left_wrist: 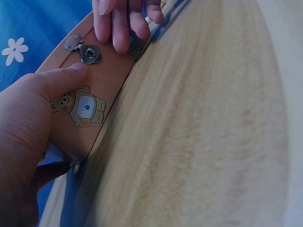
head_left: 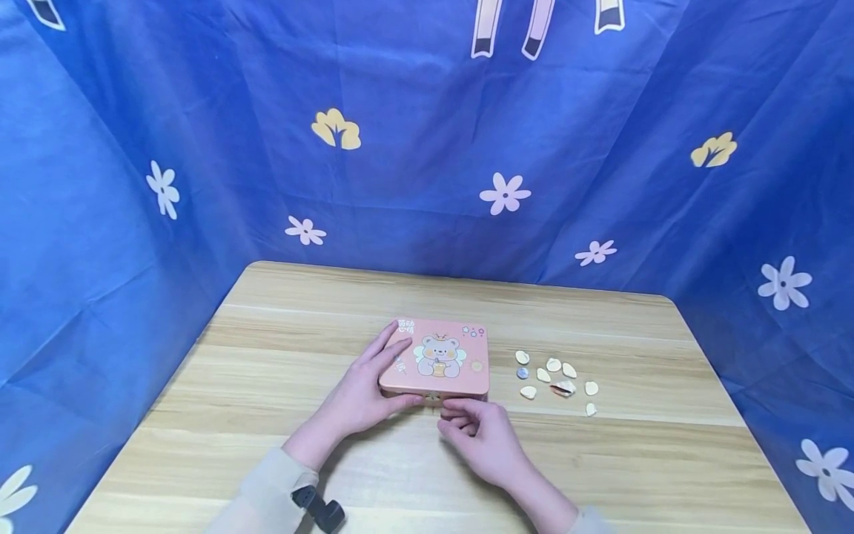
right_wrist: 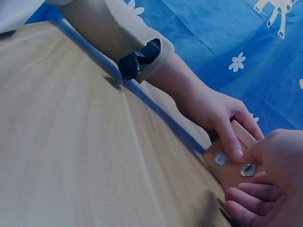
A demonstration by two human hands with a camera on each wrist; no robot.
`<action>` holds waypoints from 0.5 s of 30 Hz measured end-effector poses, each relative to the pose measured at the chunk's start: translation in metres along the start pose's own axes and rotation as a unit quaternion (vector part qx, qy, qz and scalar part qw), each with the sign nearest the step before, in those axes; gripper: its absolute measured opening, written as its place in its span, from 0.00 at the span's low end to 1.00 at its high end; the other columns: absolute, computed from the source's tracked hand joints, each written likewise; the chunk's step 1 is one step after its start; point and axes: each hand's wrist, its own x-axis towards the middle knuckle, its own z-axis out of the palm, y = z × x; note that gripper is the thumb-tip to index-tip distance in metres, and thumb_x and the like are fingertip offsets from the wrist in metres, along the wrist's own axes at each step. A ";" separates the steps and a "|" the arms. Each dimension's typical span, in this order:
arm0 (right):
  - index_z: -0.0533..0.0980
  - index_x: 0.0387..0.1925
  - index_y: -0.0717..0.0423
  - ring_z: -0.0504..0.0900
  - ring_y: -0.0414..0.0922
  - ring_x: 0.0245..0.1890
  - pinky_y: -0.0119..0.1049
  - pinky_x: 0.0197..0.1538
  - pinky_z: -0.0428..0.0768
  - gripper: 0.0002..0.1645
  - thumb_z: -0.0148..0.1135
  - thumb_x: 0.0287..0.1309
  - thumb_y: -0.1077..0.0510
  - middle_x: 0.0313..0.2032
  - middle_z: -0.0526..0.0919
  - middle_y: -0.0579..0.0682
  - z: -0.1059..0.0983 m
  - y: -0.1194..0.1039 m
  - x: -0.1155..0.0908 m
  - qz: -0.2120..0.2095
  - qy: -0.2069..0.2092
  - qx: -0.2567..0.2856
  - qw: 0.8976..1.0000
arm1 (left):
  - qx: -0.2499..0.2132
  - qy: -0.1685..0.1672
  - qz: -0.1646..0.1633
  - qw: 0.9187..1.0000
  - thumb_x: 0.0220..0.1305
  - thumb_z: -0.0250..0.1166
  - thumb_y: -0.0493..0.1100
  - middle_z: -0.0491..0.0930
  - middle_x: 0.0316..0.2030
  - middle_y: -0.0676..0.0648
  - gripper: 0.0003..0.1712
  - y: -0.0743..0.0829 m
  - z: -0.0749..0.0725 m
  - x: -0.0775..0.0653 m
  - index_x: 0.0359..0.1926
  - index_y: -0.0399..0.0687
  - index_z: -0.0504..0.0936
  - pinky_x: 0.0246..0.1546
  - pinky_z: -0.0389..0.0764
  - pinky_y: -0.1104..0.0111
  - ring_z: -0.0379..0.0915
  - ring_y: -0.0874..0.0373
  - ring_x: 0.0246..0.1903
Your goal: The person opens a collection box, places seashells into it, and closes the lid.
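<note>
A pink tin box (head_left: 475, 356) with a cartoon bear on its closed lid rests on the table. My left hand (head_left: 363, 393) grips its left side, the fingers over the lid's edge and the thumb along the front wall. In the left wrist view that thumb tip touches the lower edge of a round metal clasp (left_wrist: 90, 54) on the front wall. My right hand (head_left: 485, 443) is at the front of the box, right of the clasp, its loosely bent fingers against the front wall. In the right wrist view its thumb lies close to the clasp.
On the wooden table (head_left: 634, 467), right of the box, lie several small white shells (head_left: 528, 392), a larger brown-and-white shell (head_left: 563, 388) and a small round blue piece (head_left: 523, 373). A blue patterned cloth (head_left: 414, 185) hangs behind and along both sides.
</note>
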 end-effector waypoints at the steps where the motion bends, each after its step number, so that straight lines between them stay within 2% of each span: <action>1: 0.81 0.56 0.72 0.88 0.44 0.42 0.33 0.44 0.88 0.23 0.72 0.66 0.59 0.46 0.90 0.59 0.001 0.000 0.000 0.008 0.000 0.006 1.000 | 0.000 0.000 -0.001 1.000 0.49 0.85 0.63 0.46 0.84 0.56 0.59 0.000 0.000 0.000 0.79 0.58 0.69 0.72 0.67 0.44 0.57 0.41 0.77; 10: 0.77 0.59 0.77 0.88 0.58 0.51 0.33 0.53 0.87 0.25 0.71 0.65 0.66 0.53 0.85 0.69 0.012 0.003 0.001 0.035 0.004 0.121 0.992 | -0.007 0.001 0.000 1.000 0.50 0.83 0.67 0.45 0.84 0.58 0.58 -0.003 0.002 -0.001 0.80 0.61 0.68 0.73 0.66 0.46 0.55 0.43 0.78; 13: 0.76 0.58 0.78 0.88 0.58 0.50 0.36 0.53 0.87 0.23 0.70 0.65 0.69 0.53 0.85 0.70 0.015 0.002 0.001 0.058 0.013 0.176 0.983 | -0.015 0.002 0.003 1.000 0.51 0.82 0.68 0.44 0.84 0.58 0.58 -0.005 0.003 -0.002 0.80 0.61 0.68 0.73 0.66 0.46 0.55 0.44 0.78; 15: 0.75 0.58 0.79 0.89 0.56 0.47 0.39 0.53 0.88 0.23 0.68 0.65 0.71 0.52 0.85 0.71 0.018 0.001 0.001 0.084 0.020 0.223 0.971 | -0.017 0.003 0.004 1.000 0.52 0.81 0.69 0.44 0.84 0.58 0.58 -0.006 0.003 -0.002 0.80 0.61 0.68 0.73 0.65 0.45 0.55 0.44 0.78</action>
